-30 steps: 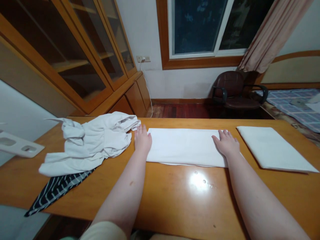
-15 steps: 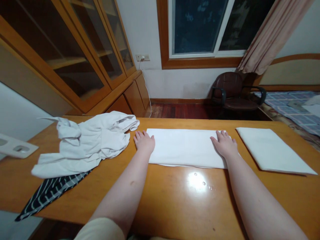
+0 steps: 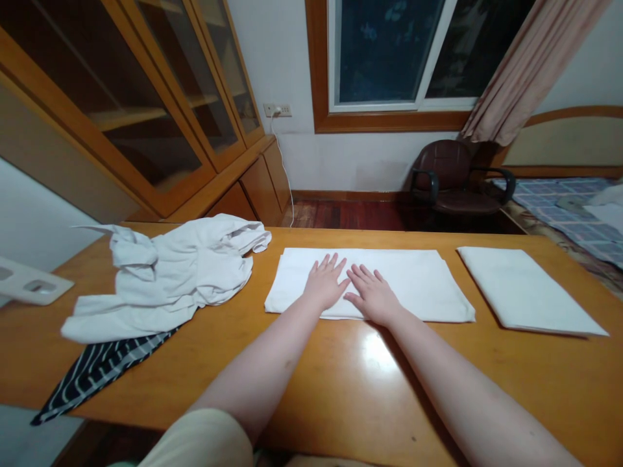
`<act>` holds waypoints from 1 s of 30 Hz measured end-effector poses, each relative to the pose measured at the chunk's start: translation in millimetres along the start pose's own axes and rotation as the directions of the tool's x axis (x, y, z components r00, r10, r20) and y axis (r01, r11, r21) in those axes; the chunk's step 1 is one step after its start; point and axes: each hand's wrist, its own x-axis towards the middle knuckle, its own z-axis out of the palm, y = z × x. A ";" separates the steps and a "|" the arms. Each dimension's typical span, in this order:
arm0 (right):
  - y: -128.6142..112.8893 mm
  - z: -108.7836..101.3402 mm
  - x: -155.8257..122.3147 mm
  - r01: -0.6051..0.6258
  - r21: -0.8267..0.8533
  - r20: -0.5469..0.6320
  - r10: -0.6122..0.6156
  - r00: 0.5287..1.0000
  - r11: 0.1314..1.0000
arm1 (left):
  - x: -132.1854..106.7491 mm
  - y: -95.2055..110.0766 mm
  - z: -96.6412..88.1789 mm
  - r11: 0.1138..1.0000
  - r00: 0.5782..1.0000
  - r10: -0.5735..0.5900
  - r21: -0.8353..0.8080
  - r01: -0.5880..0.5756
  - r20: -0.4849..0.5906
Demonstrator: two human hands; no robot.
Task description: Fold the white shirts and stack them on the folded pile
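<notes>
A long folded white cloth (image 3: 418,285) lies flat on the wooden table (image 3: 341,383) in front of me. My left hand (image 3: 326,283) rests palm down on its middle, fingers spread. Right beside it, my right hand (image 3: 374,293) also lies flat on the cloth with its fingers apart. The thumb of the left hand is close to the right hand's fingers. Neither hand grips anything. Off to the right of the cloth is a second white cloth (image 3: 528,288), folded into a neat flat rectangle.
A crumpled white garment (image 3: 175,272) lies at the table's left, partly over a black striped cloth (image 3: 102,370). A white slotted object (image 3: 39,285) juts in at the left edge. Beyond the table stand a glass-door cabinet (image 3: 195,117), an armchair (image 3: 452,175) and a bed (image 3: 559,201).
Both hands have slid inward from the two ends of the folded white cloth to its middle. The cloth's ends are now uncovered.
</notes>
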 end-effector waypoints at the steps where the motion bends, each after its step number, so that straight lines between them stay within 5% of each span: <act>1: 2.9 -0.2 0.3 -0.038 -0.013 0.005 0.038 0.999 0.999 | -0.5 -5.1 0.2 0.998 0.998 -0.066 0.000 0.066 -0.020; 4: 21.9 -2.7 -2.4 -0.156 -0.060 -0.010 0.155 0.988 0.986 | -7.4 -20.9 -2.3 0.982 0.981 -0.186 0.021 0.187 -0.047; 13: 104.8 -13.0 -50.0 -0.384 -0.185 -0.082 0.375 0.923 0.904 | -46.6 -67.0 -13.1 0.951 0.962 -0.266 0.146 0.273 -0.068; 20: 120.0 -17.0 -59.2 -0.459 -0.195 -0.121 0.443 0.888 0.867 | -57.7 -62.5 -6.1 0.850 0.865 -0.454 0.186 0.493 -0.215; 26: 128.7 -16.9 -53.0 -0.376 -0.217 -0.102 0.362 0.927 0.901 | -79.3 -40.7 -6.0 0.890 0.911 -0.279 0.274 0.364 -0.305; 30: 136.9 -15.3 -50.0 -0.294 -0.220 -0.087 0.281 0.956 0.930 | -90.7 -11.8 -13.3 0.957 0.986 0.103 0.284 -0.063 -0.127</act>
